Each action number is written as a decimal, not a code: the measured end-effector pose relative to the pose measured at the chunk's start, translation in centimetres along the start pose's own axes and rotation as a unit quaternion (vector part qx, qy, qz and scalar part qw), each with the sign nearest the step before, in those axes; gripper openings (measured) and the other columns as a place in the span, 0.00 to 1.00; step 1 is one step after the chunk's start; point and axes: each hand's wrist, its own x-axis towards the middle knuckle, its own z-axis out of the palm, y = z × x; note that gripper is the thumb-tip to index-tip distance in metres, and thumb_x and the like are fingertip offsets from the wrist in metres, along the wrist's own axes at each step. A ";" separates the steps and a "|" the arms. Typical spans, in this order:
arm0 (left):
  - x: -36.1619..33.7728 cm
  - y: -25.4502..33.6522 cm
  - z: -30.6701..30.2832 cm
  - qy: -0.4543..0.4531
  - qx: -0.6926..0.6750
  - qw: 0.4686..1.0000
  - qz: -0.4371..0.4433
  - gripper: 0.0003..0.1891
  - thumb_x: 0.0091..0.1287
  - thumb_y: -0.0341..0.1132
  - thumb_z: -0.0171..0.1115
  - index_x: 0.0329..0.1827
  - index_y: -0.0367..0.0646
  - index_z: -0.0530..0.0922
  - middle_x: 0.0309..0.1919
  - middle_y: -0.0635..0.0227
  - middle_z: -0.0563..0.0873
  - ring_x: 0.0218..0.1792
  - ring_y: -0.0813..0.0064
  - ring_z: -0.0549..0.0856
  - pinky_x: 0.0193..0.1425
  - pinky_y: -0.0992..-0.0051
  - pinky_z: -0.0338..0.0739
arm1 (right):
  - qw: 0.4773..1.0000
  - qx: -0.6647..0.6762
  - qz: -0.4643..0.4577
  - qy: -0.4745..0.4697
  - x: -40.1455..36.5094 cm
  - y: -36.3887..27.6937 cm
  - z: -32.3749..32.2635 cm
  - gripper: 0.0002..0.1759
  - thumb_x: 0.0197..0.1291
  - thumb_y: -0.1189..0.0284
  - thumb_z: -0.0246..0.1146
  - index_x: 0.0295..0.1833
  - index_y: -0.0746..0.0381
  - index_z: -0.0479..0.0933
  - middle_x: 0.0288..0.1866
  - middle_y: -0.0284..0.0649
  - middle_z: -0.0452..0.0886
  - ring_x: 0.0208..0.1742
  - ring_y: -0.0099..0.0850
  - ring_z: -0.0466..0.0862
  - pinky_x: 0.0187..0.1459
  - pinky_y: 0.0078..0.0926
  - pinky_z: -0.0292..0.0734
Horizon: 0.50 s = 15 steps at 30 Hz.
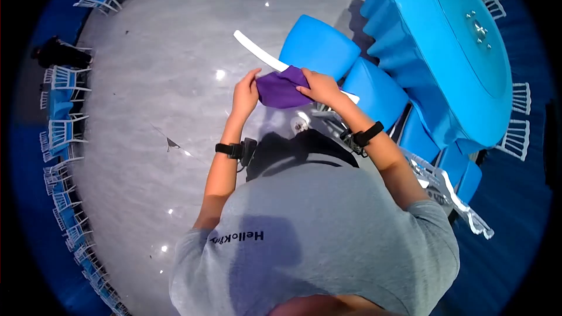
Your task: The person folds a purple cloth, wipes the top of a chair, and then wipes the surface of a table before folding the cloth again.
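A purple cloth (284, 89) is stretched between my two hands, over the white top rail (257, 51) of a chair. My left hand (246, 92) grips the cloth's left edge, with the fingers bent round it. At the cloth's right side, my right hand (320, 86) pinches it between thumb and fingers. The rail sticks out beyond the cloth at the upper left and again at the right. Just beyond my right hand is a blue chair seat (320, 47).
A round table (410, 0) with a blue cloth stands at the right, with more blue seats (374, 90) along its near side. White chairs (69, 130) line the far left, where a person in dark clothes (60, 52) is. Small dark scraps (171, 144) lie on the floor.
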 end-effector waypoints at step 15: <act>18.5 0.2 1.9 -0.555 0.274 0.781 0.083 0.24 0.62 0.52 0.50 0.32 0.38 0.81 0.36 0.53 0.83 0.38 0.55 0.81 0.53 0.65 0.69 | 0.871 0.303 0.241 -0.302 2.2 1.2 -3.6 0.44 0.50 0.38 0.58 0.60 0.66 0.70 0.48 0.43 0.78 0.45 0.31 0.78 0.46 0.26 0.71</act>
